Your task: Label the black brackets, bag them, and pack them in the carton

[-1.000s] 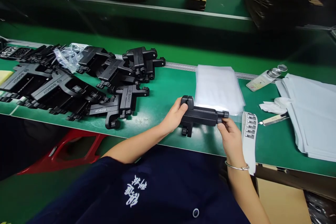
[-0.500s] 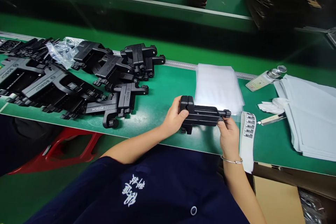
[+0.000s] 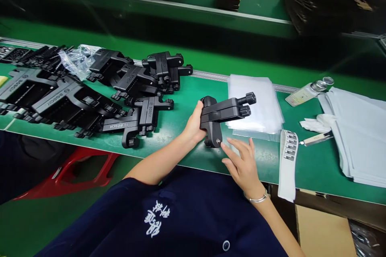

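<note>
My left hand (image 3: pixel 193 122) is closed round one end of a black plastic bracket (image 3: pixel 224 113) and holds it tilted above the green bench, its two knobbed arms pointing up to the right. My right hand (image 3: pixel 243 162) hovers open just below it, fingers spread, one fingertip touching the bracket's lower leg. A stack of clear plastic bags (image 3: pixel 255 100) lies right behind the bracket. A strip of barcode labels (image 3: pixel 288 160) hangs over the bench's front edge beside my right hand.
Several more black brackets (image 3: pixel 90 96) marked BOSCH are piled at the left, with a crumpled plastic bag (image 3: pixel 76 60) among them. A small bottle (image 3: pixel 307 91), white cloths (image 3: pixel 356 128) and a small tool (image 3: pixel 316 138) lie at the right. Cardboard stacks (image 3: pixel 325 0) stand behind.
My right hand let go of the bracket's right end and dropped below it, fingers opened. My left hand tipped the bracket so its arms rose toward the upper right.
</note>
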`<state>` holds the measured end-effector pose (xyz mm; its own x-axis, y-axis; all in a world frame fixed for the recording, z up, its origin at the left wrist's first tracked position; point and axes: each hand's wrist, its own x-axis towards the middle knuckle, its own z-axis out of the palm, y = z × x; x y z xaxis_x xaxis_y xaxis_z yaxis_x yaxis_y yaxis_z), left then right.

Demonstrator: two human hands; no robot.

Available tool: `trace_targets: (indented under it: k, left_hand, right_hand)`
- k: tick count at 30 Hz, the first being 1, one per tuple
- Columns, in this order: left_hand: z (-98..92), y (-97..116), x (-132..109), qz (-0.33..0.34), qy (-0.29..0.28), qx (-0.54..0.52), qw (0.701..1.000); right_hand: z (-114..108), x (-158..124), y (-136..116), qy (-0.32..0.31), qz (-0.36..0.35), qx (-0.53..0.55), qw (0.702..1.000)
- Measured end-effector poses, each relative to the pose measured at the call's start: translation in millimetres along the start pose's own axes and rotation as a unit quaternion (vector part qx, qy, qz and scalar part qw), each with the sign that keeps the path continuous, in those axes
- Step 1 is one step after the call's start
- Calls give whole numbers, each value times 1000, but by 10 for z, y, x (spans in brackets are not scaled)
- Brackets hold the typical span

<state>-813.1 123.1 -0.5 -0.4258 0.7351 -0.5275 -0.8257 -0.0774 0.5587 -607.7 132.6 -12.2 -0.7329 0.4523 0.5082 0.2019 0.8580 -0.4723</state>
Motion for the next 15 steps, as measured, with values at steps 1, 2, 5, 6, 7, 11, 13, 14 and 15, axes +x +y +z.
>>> trace_targets:
  k: [1,2,5,6,7,11,13,14,15]
  left_hand:
    - [-2,-14,-19,7,1,10,1000]
    - [-5,-32,-43,22,0,28,999]
    - [-5,-89,-141,101,-69,140,983]
    - [1,-98,-179,125,-120,186,967]
    - [10,-98,-216,138,-182,227,947]
    - [58,-38,-319,116,-412,323,844]
    - [86,-9,-338,129,-431,373,811]
    - [101,0,-342,145,-418,401,802]
    - [116,5,-342,161,-400,425,796]
  right_hand:
    - [-29,22,13,19,36,41,998]
    - [-58,48,38,44,84,101,990]
    - [-101,134,167,131,257,331,898]
    - [-95,157,219,156,305,395,852]
    - [-80,174,270,180,346,444,807]
    - [24,164,388,219,462,555,656]
    - [77,122,373,191,488,582,622]
    - [100,97,350,176,493,587,617]
    - [119,73,322,164,493,588,620]
